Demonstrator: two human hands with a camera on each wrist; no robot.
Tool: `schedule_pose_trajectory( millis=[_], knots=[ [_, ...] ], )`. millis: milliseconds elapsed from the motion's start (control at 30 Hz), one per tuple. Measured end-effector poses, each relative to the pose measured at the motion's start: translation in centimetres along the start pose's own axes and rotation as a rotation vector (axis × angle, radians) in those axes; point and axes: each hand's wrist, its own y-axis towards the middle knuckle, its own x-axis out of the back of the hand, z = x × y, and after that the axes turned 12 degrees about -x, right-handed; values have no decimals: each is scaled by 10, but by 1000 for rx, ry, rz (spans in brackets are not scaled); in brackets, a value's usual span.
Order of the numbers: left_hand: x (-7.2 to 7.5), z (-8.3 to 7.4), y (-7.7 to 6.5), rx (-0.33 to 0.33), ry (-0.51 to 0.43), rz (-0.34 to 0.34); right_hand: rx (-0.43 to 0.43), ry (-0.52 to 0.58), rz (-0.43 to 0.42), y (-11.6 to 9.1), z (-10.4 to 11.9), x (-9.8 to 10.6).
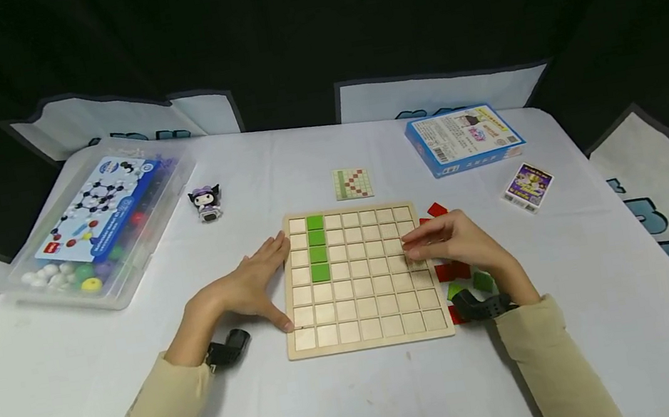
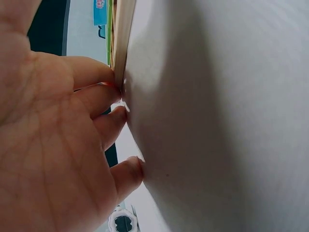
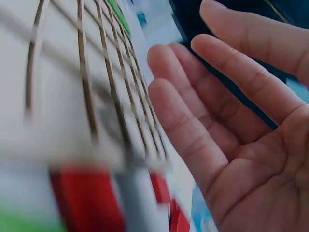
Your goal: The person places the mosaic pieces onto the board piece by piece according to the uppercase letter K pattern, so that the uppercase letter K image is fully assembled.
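Observation:
A wooden grid board (image 1: 367, 309) lies flat on the white tablecloth, with several green square tiles (image 1: 318, 255) in one column near its upper left. At the board's left edge my left hand (image 1: 254, 281) rests with fingers and thumb spread; in the left wrist view its fingertips touch the board's side (image 2: 123, 43). My right hand (image 1: 453, 241) hovers over the board's right edge, fingers loosely bent. The right wrist view shows nothing between its fingers. Loose red tiles (image 1: 444, 273) and green tiles (image 1: 484, 280) lie beside the board under that hand and wrist, partly hidden.
A small pattern card (image 1: 353, 183) lies beyond the board. At the left sit a clear plastic case (image 1: 131, 282) of coloured balls and a small figurine (image 1: 207, 204). A blue box (image 1: 463, 139) and a small purple-faced pack (image 1: 528, 187) lie at the back right.

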Motion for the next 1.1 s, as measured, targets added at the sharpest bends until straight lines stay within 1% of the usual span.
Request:
schedule_pose_trajectory(
  millis=[100, 200, 267, 333, 533, 633, 733, 800, 867, 1000, 1100],
  knots=[
    [0, 0, 0, -2, -1, -4, -40, 50, -44, -10, -16, 15],
    [-1, 0, 0, -2, -3, -2, -65, 39, -92, -22, -29, 28],
    [-2, 0, 0, -4, -4, -1, -78, 30, -105, -30, -36, 37],
    [-2, 0, 0, -6, -7, -1, -97, 35, -99, -38, -41, 46],
    [-1, 0, 0, -6, -13, -11, -183, 65, -22, -57, -59, 64],
    [-1, 1, 0, -5, -13, -13, -190, 75, 37, -60, -64, 68],
    [-2, 3, 0, -4, -13, -12, -183, 70, 111, -60, -64, 69],
    [-2, 3, -1, -4, -11, -11, -185, 38, 141, -60, -61, 68],
    [-2, 3, -1, -2, -9, -12, -205, -27, 137, -59, -57, 66],
    [-2, 3, -1, -4, -4, -12, -277, -214, 56, -58, -46, 59],
    [-1, 3, 0, -4, -5, -10, -325, -304, -15, -58, -40, 55]
  ],
)
